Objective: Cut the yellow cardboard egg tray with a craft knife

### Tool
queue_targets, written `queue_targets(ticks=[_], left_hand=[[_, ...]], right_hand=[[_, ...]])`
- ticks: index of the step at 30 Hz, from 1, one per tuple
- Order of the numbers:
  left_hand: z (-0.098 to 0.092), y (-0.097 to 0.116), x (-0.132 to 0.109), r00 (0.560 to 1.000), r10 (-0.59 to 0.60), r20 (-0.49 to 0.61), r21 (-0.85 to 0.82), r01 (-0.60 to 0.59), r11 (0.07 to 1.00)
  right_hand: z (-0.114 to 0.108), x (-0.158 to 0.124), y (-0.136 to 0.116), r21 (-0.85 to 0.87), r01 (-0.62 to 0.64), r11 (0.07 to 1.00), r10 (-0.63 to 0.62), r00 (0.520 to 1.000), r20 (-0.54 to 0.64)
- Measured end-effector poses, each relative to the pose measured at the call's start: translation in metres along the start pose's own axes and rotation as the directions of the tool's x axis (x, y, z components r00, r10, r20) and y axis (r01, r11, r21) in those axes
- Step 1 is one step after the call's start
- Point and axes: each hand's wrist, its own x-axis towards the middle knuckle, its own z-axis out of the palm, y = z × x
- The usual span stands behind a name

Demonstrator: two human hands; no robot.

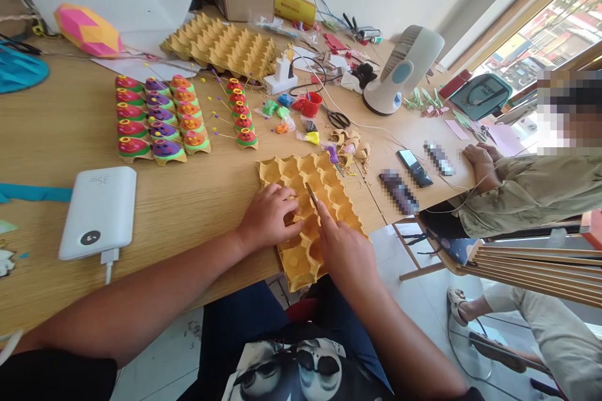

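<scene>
A yellow-brown egg tray (336,182) lies at the table's front edge, its near end jutting out past it. My left hand (270,213) is on the tray's left side, fingers bent over the ridges and gripping them. My right hand (345,250) is closed round a slim knife (311,194), its index finger stretched along the back. The blade points away from me and touches the tray among the cups. Most of the knife's handle is hidden in the palm.
Painted egg-cup pieces (164,119) stand in rows at the left. A white power bank (101,213) lies nearer. Another egg tray (221,47) is behind. Scissors (336,118), cardboard scraps (352,144) and a fan (402,69) are to the right. A person (540,182) sits at the right end.
</scene>
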Motion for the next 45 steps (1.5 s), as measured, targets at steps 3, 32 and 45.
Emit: queue_targets(ticks=[3,32,45], left_hand=[[0.000,0.001,0.000,1.000,-0.013,0.001,-0.007,0.013,1.000],[-0.002,0.002,0.000,1.000,-0.017,0.001,-0.020,0.017,1.000],[-0.002,0.001,0.000,1.000,-0.011,-0.002,-0.003,0.011,1.000]], right_hand=[[-0.001,0.000,-0.001,-0.008,0.003,1.000,-0.003,1.000,-0.003],[-0.013,-0.025,0.025,0.070,0.022,0.997,-0.020,1.000,-0.023],[-0.010,-0.025,0.012,0.033,-0.015,0.999,0.014,0.999,0.044]])
